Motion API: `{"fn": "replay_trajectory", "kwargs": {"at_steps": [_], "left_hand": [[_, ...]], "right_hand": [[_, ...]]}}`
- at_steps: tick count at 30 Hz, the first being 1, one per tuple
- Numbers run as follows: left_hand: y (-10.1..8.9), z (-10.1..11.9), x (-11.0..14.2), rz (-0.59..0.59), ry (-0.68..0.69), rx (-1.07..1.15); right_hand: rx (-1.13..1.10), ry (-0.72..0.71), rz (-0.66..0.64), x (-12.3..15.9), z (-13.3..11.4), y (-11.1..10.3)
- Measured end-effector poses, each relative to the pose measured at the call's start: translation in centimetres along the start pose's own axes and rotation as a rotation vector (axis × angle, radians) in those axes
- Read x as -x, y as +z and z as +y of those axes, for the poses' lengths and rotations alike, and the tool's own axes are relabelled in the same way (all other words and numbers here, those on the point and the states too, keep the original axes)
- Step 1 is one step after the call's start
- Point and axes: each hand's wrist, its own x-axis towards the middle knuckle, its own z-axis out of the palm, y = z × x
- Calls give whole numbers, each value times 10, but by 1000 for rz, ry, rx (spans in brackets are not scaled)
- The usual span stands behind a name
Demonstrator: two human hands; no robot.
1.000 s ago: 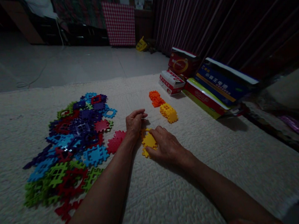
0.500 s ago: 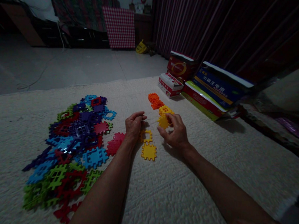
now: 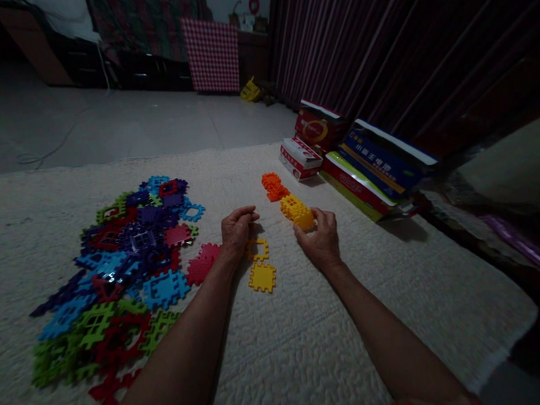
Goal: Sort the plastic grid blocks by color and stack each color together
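My right hand grips a yellow interlocking tile between thumb and fingers. It holds the tile against the near end of a row of yellow tiles. My left hand rests on the mat, fingers loosely stretched to the right, holding nothing I can see. Beside its wrist lies a yellow frame-shaped tile, partly hidden by the hand. Just below that is a solid yellow square tile. Orange tiles are bunched beyond the yellow row.
A heap of purple, blue, green and red tiles spreads over the left of the pale quilted mat. Pink tiles lie by my left forearm. At the right stand a white-and-red box, a dark red box and a blue box.
My right hand has brought the yellow tile from above the mat to the near end of the yellow row. My left hand stays in about the same place. The view has shifted slightly.
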Motion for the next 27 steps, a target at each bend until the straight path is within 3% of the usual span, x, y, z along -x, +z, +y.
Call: {"fn": "replay_trajectory", "kwargs": {"at_steps": [9, 13, 16, 20, 27], "left_hand": [[-1, 1, 2, -12, 21, 3], [-2, 2, 2, -7, 15, 22], [-3, 2, 1, -4, 18, 42], [-4, 2, 0, 16, 9, 87], [-4, 4, -1, 42, -13, 160]], "right_hand": [[36, 45, -31, -2, -10, -6], [-135, -82, -13, 4, -31, -16], [-331, -224, -181, 11, -50, -17], [-486, -288, -415, 17, -63, -9], [-305, -370, -556, 21, -68, -3]]}}
